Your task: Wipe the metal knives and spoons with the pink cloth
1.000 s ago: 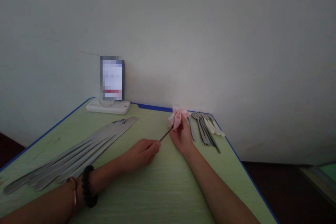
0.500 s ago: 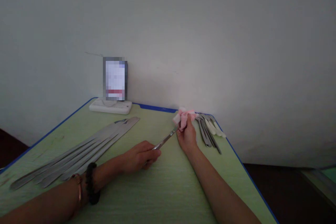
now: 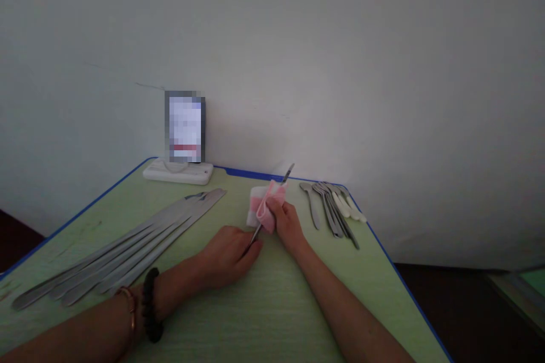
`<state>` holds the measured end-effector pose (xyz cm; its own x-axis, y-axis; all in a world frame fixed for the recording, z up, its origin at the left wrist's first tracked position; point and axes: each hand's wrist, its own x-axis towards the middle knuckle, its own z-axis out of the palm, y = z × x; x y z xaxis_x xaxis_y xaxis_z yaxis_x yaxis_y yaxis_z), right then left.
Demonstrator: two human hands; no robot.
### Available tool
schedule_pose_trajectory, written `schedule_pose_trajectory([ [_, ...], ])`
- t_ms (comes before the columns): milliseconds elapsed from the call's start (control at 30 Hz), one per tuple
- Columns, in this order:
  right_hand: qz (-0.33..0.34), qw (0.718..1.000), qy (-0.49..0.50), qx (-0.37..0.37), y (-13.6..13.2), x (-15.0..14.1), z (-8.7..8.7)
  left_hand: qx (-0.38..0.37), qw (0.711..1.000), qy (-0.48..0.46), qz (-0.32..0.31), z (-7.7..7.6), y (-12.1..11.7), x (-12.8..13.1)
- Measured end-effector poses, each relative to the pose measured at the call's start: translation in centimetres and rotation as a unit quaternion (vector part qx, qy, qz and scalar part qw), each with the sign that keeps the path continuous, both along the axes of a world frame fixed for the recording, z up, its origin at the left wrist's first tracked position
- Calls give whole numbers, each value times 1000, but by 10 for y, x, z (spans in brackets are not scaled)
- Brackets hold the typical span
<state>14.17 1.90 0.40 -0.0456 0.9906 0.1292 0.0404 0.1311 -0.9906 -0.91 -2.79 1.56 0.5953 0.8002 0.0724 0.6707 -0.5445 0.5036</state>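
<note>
My left hand is closed round the handle of a table knife, which slants up and away over the middle of the table. A pink and white cloth is folded about the knife's middle, with my right hand pinching it there. The blade's tip sticks out past the cloth; the part inside is hidden. Several metal knives lie fanned side by side to the left. Right of my right hand lie a spoon and several forks and spoons, some with pale handles.
A blurred-out screen stands at the back left on a white base. The pale green table has a blue edge and meets a grey wall behind.
My right hand has drawn the cloth back along the knife toward my left hand, baring the blade's tip. The spoon on the right has come into clear view.
</note>
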Motion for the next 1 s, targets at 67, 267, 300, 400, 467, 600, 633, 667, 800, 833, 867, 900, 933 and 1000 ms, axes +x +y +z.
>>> schedule_pose_trajectory([
  [67,-46,996,69,-20,3,1,-1,31,998,48,-22,-1,-2,0],
  [267,-122,914,378,-83,22,9,-2,46,994,8,-94,-2,-9,-10],
  [300,-130,901,404,-84,24,11,-1,35,994,-12,-100,-2,-10,-12],
  [400,-158,880,442,-80,28,18,1,-13,992,-51,-110,-1,-11,-15],
  [467,-165,873,452,-79,30,22,0,-38,991,-63,-112,-1,-11,-16],
  [600,-170,867,465,-66,32,26,-2,-48,990,-72,-115,-2,-9,-16],
  [633,-169,865,468,-63,32,26,-2,-46,990,-71,-115,-3,-9,-16],
  [667,-167,864,471,-62,32,27,-2,-45,990,-68,-115,-3,-9,-16],
  [800,-159,853,492,-67,30,27,1,-41,992,-41,-108,-2,-10,-16],
  [833,-157,850,497,-73,29,27,3,-39,993,-34,-109,-2,-10,-16],
  [867,-152,848,501,-79,29,27,4,-36,993,-31,-110,-2,-10,-16],
  [900,-143,849,501,-84,28,28,4,-32,993,-32,-112,-2,-10,-15],
  [933,-131,853,498,-87,28,28,5,-27,993,-34,-113,-2,-10,-15],
  [1000,-104,864,485,-88,27,30,4,-14,993,-40,-110,-3,-10,-13],
])
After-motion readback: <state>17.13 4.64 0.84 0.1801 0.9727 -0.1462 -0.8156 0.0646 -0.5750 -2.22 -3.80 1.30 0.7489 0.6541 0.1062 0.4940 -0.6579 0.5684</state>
